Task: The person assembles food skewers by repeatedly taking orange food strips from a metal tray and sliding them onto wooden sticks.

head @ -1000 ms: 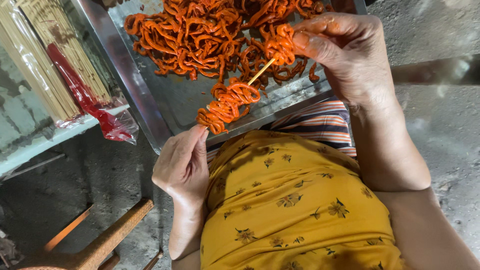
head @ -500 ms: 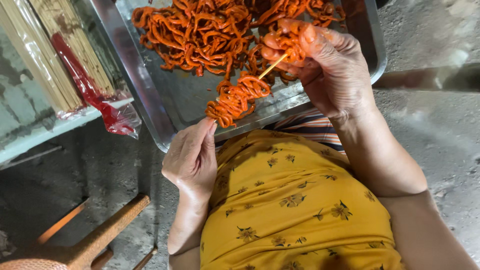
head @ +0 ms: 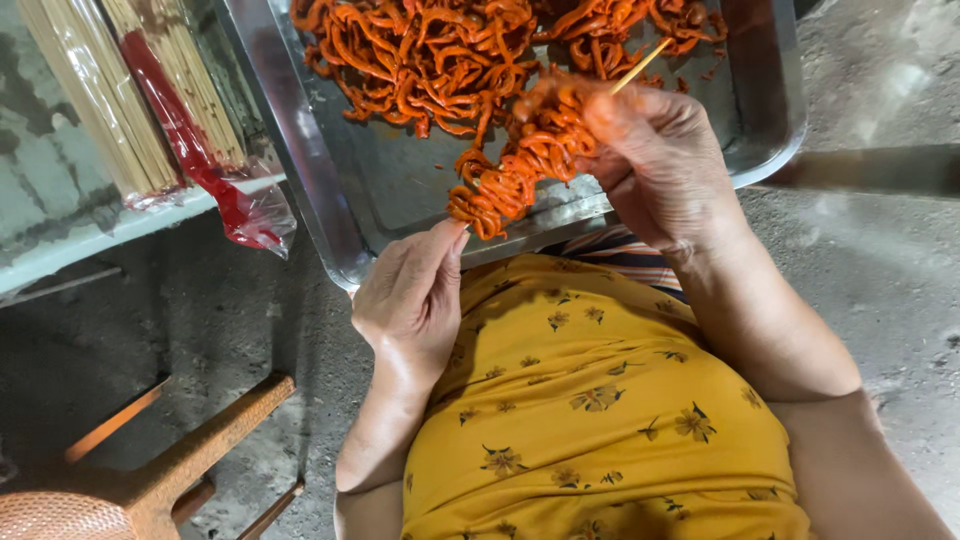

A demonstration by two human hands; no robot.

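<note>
A thin wooden skewer [head: 640,66] is pinched in the closed fingers of the right hand [head: 655,160], its pale tip sticking out up and to the right past the knuckles. A folded run of orange, sauce-coated strips [head: 520,170] is threaded on the skewer and hangs down to the left from the grip, its lower end reaching just above the near rim of the tray. The left hand [head: 410,300] is held lower, fingers loosely together and pointing up, the fingertips just beside the bottom end of the threaded strips; whether they are touched cannot be told, and nothing is gripped in this hand. Behind both hands a loose pile of orange strips [head: 430,50] is spread across a shallow metal tray [head: 300,170], which is rested across the lap, over a yellow flowered garment [head: 590,420]. To the left, bundles of plain skewers [head: 110,100] in clear wrap are laid on a pale ledge, with a red plastic bag [head: 200,170] beside them. A wooden stool [head: 190,460] is seen at lower left on the concrete floor [head: 880,270].
</note>
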